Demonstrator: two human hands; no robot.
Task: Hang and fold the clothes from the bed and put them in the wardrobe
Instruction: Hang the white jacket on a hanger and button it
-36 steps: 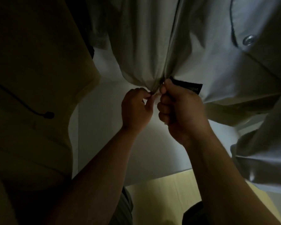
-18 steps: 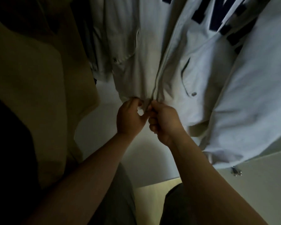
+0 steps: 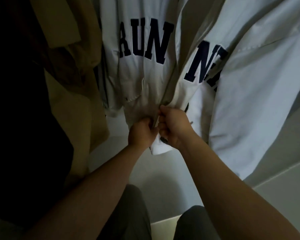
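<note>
At the left, a tan coat [image 3: 76, 118] is hanging in the dim wardrobe, just beside the white jacket [image 3: 145, 80] with the dark blue letters, which is hanging in the middle with its front facing the person. The left hand [image 3: 141, 134] is gripping the jacket's left front edge at the hem, its fingers curled round the cloth. Touching it, the right hand [image 3: 176, 127] is pinching the right front edge at the foot of the zip [image 3: 170, 80]; whether it is holding the slider I cannot tell. Further right, 1 pale sleeve [image 3: 249, 101] is drooping loosely. The jacket is looking light, soft and limp, probably smooth enough to slide through a loose pinch, and it is likely to swing on its hanger. The firmer stitched edges at the hem, 1 either side of the zip, are looking like the best places to hold.
</note>
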